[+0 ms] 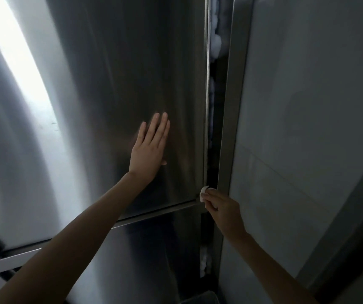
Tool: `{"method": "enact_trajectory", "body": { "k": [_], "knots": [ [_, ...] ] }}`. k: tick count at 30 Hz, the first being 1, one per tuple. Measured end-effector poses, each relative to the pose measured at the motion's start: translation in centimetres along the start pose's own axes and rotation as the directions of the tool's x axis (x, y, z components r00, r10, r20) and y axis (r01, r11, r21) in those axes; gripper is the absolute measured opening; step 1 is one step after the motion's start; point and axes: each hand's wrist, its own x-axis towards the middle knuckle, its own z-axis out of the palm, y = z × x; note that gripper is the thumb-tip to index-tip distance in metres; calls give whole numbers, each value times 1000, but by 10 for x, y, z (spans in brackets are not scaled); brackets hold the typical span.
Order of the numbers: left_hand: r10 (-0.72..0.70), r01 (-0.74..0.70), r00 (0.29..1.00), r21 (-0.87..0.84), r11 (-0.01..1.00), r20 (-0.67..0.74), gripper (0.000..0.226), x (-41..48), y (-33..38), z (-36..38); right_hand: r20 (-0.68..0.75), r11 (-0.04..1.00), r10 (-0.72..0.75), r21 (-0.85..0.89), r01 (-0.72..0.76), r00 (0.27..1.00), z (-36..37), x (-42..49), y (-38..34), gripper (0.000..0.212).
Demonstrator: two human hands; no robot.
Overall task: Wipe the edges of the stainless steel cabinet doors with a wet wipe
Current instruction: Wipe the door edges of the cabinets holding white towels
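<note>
The right hand (pixel 222 207) pinches a small white wipe (pixel 203 193) between its curled fingers (pixel 211 199) and presses it on the lower right corner of the upper door (pixel 121 73), just where the vertical edge (pixel 205 128) meets the bottom edge. The left hand (pixel 151 148) lies flat on the face of this door, fingers (pixel 161 128) straight and close together, holding nothing; I think it steadies the door. How much is already wiped, the picture does not show, because the steel has no clear wet trace. Since the wipe is at a corner, I judge that one edge is at its end or at its beginning, and that the task is somewhere in the middle. The lower door (pixel 154 249) and its edges look not yet touched, so they probably remain to do, together with the other sides of the upper door. The steel is brushed and dull, with a strong bright reflection (pixel 16 55) on the left side. Between the door edge and a steel post (pixel 231 128) there is a dark narrow gap (pixel 212 150), and some white lumps (pixel 216 40) show inside it, perhaps frost. To the right of the post stands a pale wall (pixel 307 106). The room is rather dim.
</note>
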Motion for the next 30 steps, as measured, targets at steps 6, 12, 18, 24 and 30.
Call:
{"method": "enact_trajectory", "body": {
  "k": [6, 12, 18, 24, 30],
  "knots": [
    [9, -9, 1000, -13, 1000, 24, 125, 4, 2, 1, 47, 995, -87, -45, 89, 995, -10, 14, 3, 37],
    [14, -12, 1000, -53, 999, 26, 124, 6, 6, 2, 54, 987, -130, -92, 134, 990, -18, 25, 15, 39],
    [-14, 16, 1000, -94, 995, 20, 124, 10, 13, 1, 42, 981, -154, -114, 158, 987, -16, 32, 22, 34],
    [-64, 61, 998, -212, 975, -10, 123, 16, 31, 6, 26, 978, -137, -158, 140, 990, -23, 31, 46, 24],
    [-48, 17, 993, -284, 959, -104, 117, 13, 23, 14, 12, 974, -125, -189, 125, 992, -28, 31, 60, 19]
  ]
}}
